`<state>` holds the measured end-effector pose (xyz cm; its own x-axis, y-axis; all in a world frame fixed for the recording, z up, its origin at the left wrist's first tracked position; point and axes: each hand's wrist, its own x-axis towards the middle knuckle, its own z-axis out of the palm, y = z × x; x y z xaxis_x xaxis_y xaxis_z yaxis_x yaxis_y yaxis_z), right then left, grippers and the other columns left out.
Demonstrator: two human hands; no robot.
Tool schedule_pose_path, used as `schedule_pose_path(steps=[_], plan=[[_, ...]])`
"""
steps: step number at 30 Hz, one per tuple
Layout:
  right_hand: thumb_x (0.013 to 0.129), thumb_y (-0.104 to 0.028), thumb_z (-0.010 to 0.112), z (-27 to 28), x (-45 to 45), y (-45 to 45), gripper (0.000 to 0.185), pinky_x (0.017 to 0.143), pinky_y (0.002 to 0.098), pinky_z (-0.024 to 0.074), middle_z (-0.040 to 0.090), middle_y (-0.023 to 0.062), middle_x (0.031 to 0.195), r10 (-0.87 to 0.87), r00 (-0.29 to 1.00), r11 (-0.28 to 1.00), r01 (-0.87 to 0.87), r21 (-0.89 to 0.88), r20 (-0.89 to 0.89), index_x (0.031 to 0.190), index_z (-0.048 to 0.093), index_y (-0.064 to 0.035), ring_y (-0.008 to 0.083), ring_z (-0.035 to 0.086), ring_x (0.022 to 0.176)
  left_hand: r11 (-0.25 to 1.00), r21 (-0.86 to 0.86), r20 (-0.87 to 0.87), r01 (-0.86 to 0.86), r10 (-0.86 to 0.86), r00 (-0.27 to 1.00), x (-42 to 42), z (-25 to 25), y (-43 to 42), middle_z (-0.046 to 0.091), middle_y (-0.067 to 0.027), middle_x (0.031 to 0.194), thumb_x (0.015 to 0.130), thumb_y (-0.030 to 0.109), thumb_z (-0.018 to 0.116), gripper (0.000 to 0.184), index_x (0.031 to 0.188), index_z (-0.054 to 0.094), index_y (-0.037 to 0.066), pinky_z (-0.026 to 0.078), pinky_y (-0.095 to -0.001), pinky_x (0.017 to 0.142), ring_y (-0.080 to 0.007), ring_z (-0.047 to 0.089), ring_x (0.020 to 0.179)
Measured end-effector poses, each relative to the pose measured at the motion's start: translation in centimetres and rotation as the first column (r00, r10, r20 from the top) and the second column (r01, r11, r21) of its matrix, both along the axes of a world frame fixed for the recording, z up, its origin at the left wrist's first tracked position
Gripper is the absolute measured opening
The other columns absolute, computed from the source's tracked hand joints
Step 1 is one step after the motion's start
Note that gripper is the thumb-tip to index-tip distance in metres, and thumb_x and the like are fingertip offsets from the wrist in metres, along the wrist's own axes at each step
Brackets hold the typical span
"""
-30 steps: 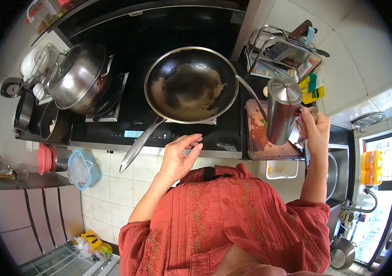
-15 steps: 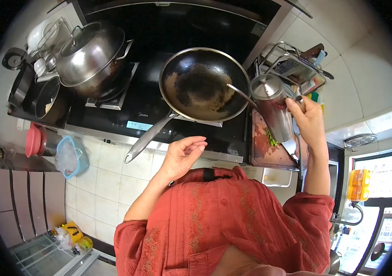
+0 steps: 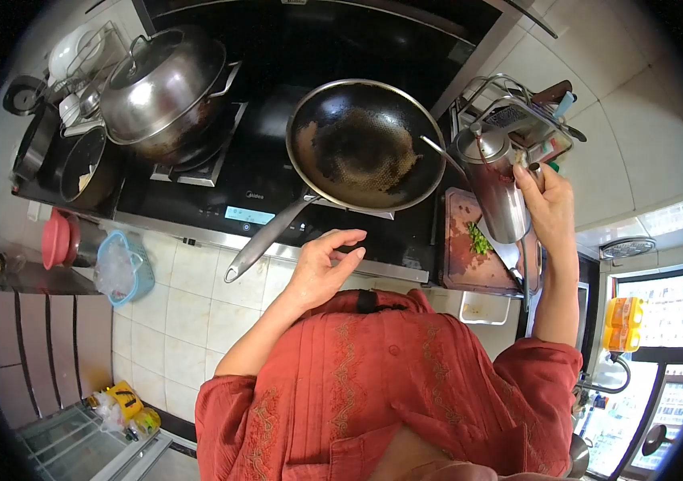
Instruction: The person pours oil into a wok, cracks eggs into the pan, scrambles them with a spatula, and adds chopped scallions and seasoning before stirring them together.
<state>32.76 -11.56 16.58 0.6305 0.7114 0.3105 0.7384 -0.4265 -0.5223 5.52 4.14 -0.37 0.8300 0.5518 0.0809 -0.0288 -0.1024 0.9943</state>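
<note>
My right hand (image 3: 548, 202) grips the handle of a stainless steel oil pot (image 3: 499, 192) with a lid and a long thin spout. The pot is held above the chopping board, and its spout tip reaches over the wok's right side. No stream from the spout can be made out. The dark wok (image 3: 361, 148) sits on the hob, its inside coated with something glossy and brownish. Its metal handle (image 3: 271, 239) points towards me on the left. My left hand (image 3: 325, 268) is empty, fingers apart, in front of the hob's edge near that handle.
On the board (image 3: 461, 256) lie chopped greens (image 3: 480, 239) and a knife (image 3: 508, 260). Behind it stands a utensil rack (image 3: 509, 100). A lidded steel pot (image 3: 161, 96) occupies the left burner, beside a small dark pan (image 3: 85, 168). A blue basket (image 3: 143, 276) is at lower left.
The oil pot and my right hand have shifted slightly right, drawing the spout tip nearer the wok's right rim. The whole view has also moved a little. My left hand remains empty.
</note>
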Motion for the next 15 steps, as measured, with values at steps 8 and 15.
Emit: schedule_pose_path(steps=[8, 15], plan=[[0.092, -0.031, 0.064, -0.5, 0.8, -0.4, 0.041, 0.054, 0.0323, 0.0348, 0.044, 0.0064, 0.059, 0.014, 0.993, 1.0, -0.011, 0.029, -0.117, 0.075, 0.052, 0.0047, 0.0129, 0.037, 0.059, 0.997, 0.075, 0.031, -0.002, 0.0, 1.0, 0.6, 0.4, 0.0, 0.065, -0.0133, 0.106, 0.088, 0.009, 0.065, 0.028, 0.115, 0.063, 0.001, 0.052, -0.0279, 0.077, -0.0193, 0.064, 0.097], [0.092, -0.033, 0.062, -0.8, 1.2, -0.3, 0.043, 0.057, 0.0351, 0.0373, 0.049, 0.0108, 0.061, 0.023, 0.996, 0.998, -0.029, -0.063, -0.088, 0.076, 0.052, 0.0058, 0.0171, 0.039, 0.06, 0.998, 0.06, -0.021, 0.025, -0.024, 1.0, 0.6, 0.7, -0.1, 0.066, -0.0113, 0.113, 0.09, 0.008, 0.065, 0.029, 0.118, 0.064, 0.003, 0.052, -0.0292, 0.084, -0.0172, 0.063, 0.104]])
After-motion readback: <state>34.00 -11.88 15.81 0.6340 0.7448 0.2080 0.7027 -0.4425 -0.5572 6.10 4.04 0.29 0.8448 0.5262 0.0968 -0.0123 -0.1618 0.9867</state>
